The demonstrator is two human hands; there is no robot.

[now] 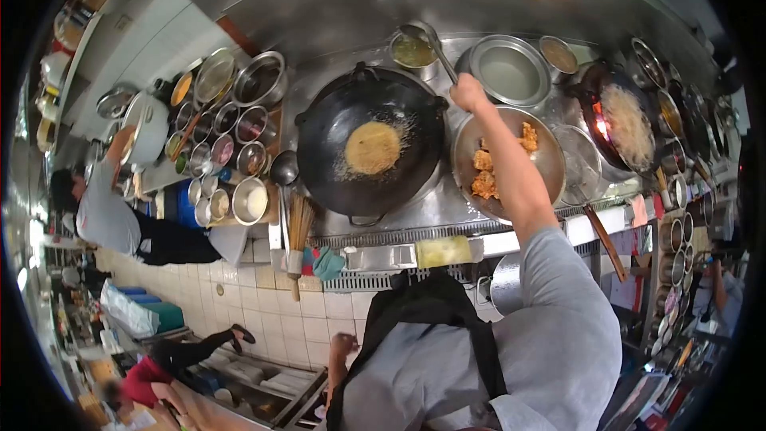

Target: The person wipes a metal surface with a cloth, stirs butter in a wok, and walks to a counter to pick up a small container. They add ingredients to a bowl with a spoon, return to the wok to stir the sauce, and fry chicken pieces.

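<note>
My right hand (469,94) is stretched forward, closed around the handle of a ladle (440,56). The ladle's bowl is over the rim of a metal pot of greenish-yellow liquid (413,51). Below and left of it sits a large black wok (319,168) with a bubbling, pale yellow pool (373,148) in its middle. Under my right forearm is a wide metal bowl (536,185) with several browned, fried-looking pieces (484,174). My left hand (345,344) hangs low beside my apron, away from the stove; its fingers look curled, with nothing visible in them.
Flames show beside a second wok (626,128) at right. A large round pan (511,72) stands behind the metal bowl. Another ladle (284,169) and a bamboo brush (298,227) lie left of the wok. A co-worker (112,207) reaches over containers at left; another person (152,383) bends behind.
</note>
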